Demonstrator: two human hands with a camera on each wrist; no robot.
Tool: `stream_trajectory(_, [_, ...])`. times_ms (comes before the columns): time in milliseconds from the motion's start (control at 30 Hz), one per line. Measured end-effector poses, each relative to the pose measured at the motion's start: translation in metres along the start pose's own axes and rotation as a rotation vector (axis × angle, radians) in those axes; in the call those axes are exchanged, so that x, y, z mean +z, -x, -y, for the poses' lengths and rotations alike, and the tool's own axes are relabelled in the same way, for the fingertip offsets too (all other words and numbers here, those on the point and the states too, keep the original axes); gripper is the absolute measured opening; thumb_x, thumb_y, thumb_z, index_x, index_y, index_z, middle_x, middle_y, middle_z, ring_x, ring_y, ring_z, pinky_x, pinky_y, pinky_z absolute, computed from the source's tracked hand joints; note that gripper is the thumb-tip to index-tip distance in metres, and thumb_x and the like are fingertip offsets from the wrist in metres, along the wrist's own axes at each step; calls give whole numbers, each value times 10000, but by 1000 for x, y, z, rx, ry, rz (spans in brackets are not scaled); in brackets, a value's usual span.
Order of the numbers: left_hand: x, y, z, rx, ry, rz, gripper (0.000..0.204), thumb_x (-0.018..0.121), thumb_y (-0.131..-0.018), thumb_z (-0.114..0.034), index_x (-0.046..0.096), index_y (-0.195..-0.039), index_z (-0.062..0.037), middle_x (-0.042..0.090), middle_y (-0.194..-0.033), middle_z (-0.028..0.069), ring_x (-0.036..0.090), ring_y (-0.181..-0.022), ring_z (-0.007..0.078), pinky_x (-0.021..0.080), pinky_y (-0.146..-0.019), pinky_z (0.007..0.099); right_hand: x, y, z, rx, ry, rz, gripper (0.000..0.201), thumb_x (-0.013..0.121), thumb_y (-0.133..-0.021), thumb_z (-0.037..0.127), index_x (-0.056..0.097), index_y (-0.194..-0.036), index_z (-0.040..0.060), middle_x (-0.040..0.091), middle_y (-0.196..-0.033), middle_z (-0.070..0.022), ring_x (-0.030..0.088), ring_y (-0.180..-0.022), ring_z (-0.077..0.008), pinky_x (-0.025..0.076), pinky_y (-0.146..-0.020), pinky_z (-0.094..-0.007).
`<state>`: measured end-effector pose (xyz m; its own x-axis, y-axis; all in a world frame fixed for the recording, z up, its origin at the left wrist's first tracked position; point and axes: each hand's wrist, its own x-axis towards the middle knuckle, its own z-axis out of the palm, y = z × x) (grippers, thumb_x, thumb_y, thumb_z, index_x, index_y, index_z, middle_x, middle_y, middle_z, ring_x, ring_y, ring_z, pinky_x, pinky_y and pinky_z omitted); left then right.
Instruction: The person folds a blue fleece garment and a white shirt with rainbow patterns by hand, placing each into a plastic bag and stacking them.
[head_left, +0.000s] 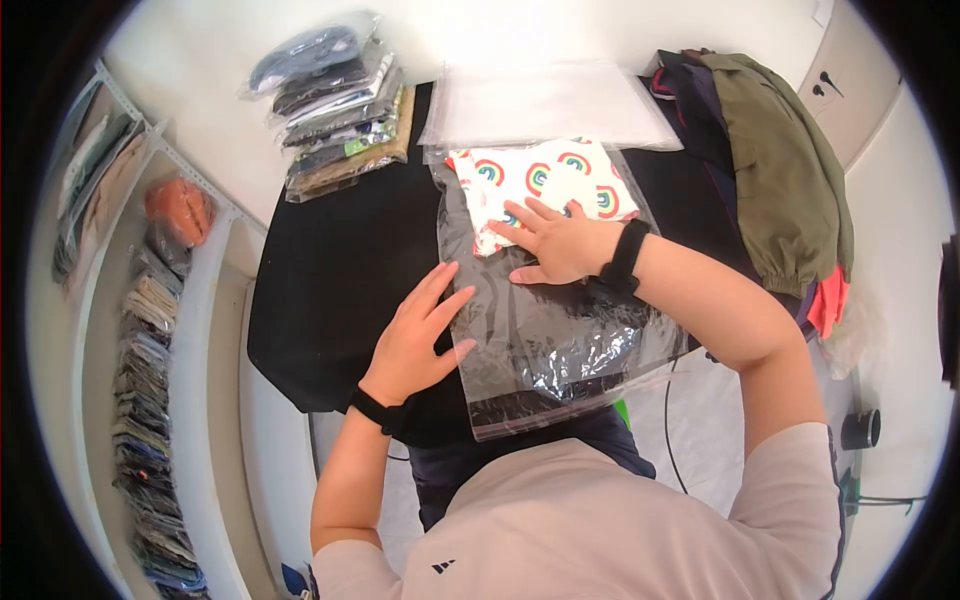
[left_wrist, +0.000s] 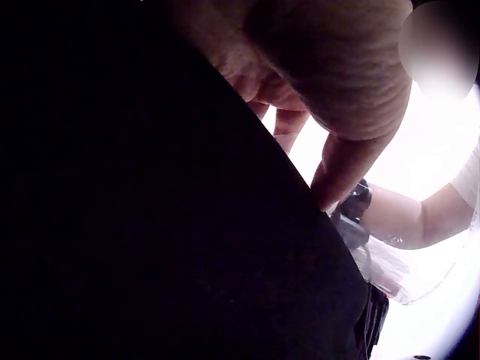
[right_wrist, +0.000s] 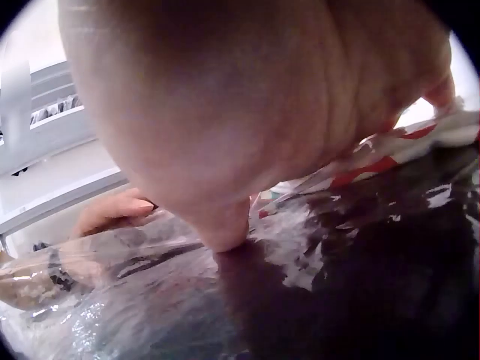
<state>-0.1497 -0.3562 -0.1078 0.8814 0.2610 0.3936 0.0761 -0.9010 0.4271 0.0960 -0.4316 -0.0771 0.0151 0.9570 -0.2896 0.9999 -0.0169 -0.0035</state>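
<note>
A clear plastic bag (head_left: 580, 340) lies on the black-covered table, its near end hanging over the front edge. At its far end is a folded white garment (head_left: 550, 185) with a rainbow print and red edging. My right hand (head_left: 565, 243) rests with spread fingers on the garment's near side, the thumb on the plastic. In the right wrist view that thumb (right_wrist: 225, 232) presses on the shiny film. My left hand (head_left: 415, 335) lies along the bag's left edge, fingers extended and fingertips at the film. The left wrist view is mostly dark cloth, with the left hand (left_wrist: 330, 82) above it.
Behind the garment lies a stack of clear bags (head_left: 550, 105). Bagged folded clothes (head_left: 340, 110) are piled at the back left. An olive garment (head_left: 785, 170) and other clothes drape over the right side. Shelves (head_left: 215, 330) with packed clothes stand left.
</note>
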Motion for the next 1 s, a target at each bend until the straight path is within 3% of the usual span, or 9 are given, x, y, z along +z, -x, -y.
stream_trajectory(67, [2, 0, 2, 49, -39, 16, 639, 734, -687, -136, 502, -1282, -103, 396, -1403, 135, 367, -1309, 313, 352, -1039, 401, 3, -2, 0, 14, 16, 40, 765, 380, -873, 647, 115, -1480, 265, 87, -1539, -120, 86, -1417, -327, 217, -1032, -649])
stream_trajectory(167, [3, -1, 0, 40, -54, -3, 622, 732, -692, -147, 514, -1273, -105, 404, -1400, 130, 366, -1311, 307, 350, -1041, 408, -4, 5, -2, 17, 1, -6, 742, 444, -893, 566, 160, -1476, 206, 136, -1527, -147, 168, -1400, -330, 249, -1063, -561])
stream_trajectory(233, [3, -3, -1, 46, -59, -43, 609, 727, -698, -152, 519, -1269, -107, 405, -1402, 122, 366, -1311, 307, 349, -1041, 412, 1, 10, -25, -205, -533, -211, 680, 525, -915, 398, 218, -1459, 128, 230, -1494, -178, 274, -1365, -305, 293, -1073, -422])
stream_trajectory(267, [3, -2, -1, 40, -62, -79, 596, 722, -705, -158, 525, -1266, -109, 405, -1403, 114, 366, -1310, 308, 348, -1041, 415, 4, 20, -37, -308, -529, -393, 623, 582, -897, 204, 283, -1427, 69, 322, -1452, -188, 385, -1302, -276, 322, -1049, -319])
stream_trajectory(333, [1, -1, -2, 42, -78, -67, 541, 702, -730, -144, 542, -1245, -98, 416, -1399, 112, 366, -1311, 312, 347, -1038, 416, -23, 69, -41, -154, -706, -328, 544, 587, -849, 61, 410, -1363, 66, 427, -1391, -165, 421, -1276, -261, 331, -1046, -336])
stream_trajectory(400, [5, -1, 1, 48, -90, -54, 487, 682, -755, -130, 560, -1224, -88, 428, -1396, 111, 367, -1312, 317, 346, -1035, 417, -4, 101, -74, -116, -552, -430, 475, 548, -821, -10, 502, -1288, 68, 440, -1387, -148, 422, -1283, -259, 345, -1037, -329])
stream_trajectory(600, [10, 2, 7, 64, -80, -35, 275, 570, -846, -58, 623, -1115, -59, 572, -1245, 85, 462, -1240, 274, 353, -1030, 412, 55, 178, -90, 198, -694, -522, 541, 542, -761, -79, 507, -1283, 62, 462, -1371, -133, 408, -1297, -248, 328, -1052, -323])
stream_trajectory(767, [-5, 20, 4, 55, -28, -9, 255, 569, -854, -70, 622, -1102, -56, 601, -1182, 85, 504, -1189, 263, 378, -1003, 410, 96, 187, -56, 225, -387, -656, 649, 697, -719, 143, 466, -1324, 106, 449, -1383, -112, 358, -1329, -266, 218, -1092, -456])
stream_trajectory(1000, [-20, 42, -1, 52, 21, -42, 384, 658, -751, -43, 606, -1131, -45, 567, -1239, 103, 494, -1199, 295, 392, -981, 397, 99, 152, -27, 125, -262, -832, 669, 762, -665, 155, 511, -1285, 138, 434, -1398, -81, 365, -1321, -259, 235, -1080, -450])
